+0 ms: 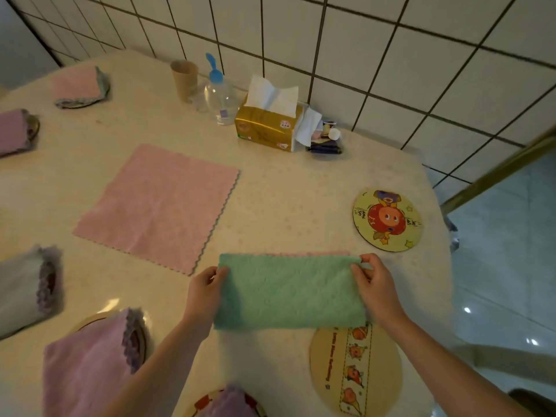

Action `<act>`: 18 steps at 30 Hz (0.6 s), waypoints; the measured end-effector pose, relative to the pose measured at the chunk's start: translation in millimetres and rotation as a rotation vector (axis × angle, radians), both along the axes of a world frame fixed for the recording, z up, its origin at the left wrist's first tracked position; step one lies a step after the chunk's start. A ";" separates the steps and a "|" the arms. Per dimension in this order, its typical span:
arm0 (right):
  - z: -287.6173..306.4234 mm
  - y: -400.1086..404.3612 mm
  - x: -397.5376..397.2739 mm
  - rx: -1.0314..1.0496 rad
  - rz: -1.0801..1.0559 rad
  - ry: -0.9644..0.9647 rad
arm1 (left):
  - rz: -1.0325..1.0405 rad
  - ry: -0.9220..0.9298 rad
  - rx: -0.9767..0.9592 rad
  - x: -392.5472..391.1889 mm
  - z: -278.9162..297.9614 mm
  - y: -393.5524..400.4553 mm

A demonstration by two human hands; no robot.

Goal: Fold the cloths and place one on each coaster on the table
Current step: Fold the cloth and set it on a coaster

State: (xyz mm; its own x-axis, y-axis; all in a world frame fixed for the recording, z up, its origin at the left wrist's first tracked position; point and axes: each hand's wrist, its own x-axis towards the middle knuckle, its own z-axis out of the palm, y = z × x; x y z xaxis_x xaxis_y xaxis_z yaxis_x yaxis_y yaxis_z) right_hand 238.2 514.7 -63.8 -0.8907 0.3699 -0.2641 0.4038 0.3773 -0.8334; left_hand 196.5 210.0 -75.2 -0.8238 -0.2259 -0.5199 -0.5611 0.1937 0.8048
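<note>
A green cloth (288,291), folded in half with a pink edge showing along its far side, lies on the table in front of me. My left hand (204,288) pinches its left end and my right hand (376,287) pinches its right end. A pink cloth (159,206) lies flat and unfolded to the left. Two round coasters are bare: one with a cartoon figure (388,220) at the right, one with a carrot strip (355,371) just below the green cloth. Several folded cloths sit on coasters along the left edge, such as a pink one (85,359) and a grey one (24,291).
At the back stand a gold tissue pack (266,127), a clear bottle with a blue cap (219,100), a cardboard tube (184,78) and small items by the tiled wall. The table edge drops to a tiled floor (505,266) on the right.
</note>
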 end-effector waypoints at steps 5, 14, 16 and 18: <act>-6.8 -1.8 -8.9 0.050 -0.042 -0.029 | 0.037 0.028 -0.032 0.6 0.2 5.7; 2.0 -5.7 -8.7 0.054 -0.094 -0.037 | 0.093 -0.011 -0.055 1.6 14.8 9.6; 11.2 -6.0 2.1 0.073 -0.102 0.017 | 0.116 0.111 -0.166 14.7 20.3 7.0; 22.6 -7.0 19.1 0.246 -0.015 0.135 | 0.009 0.335 -0.355 37.0 21.8 1.8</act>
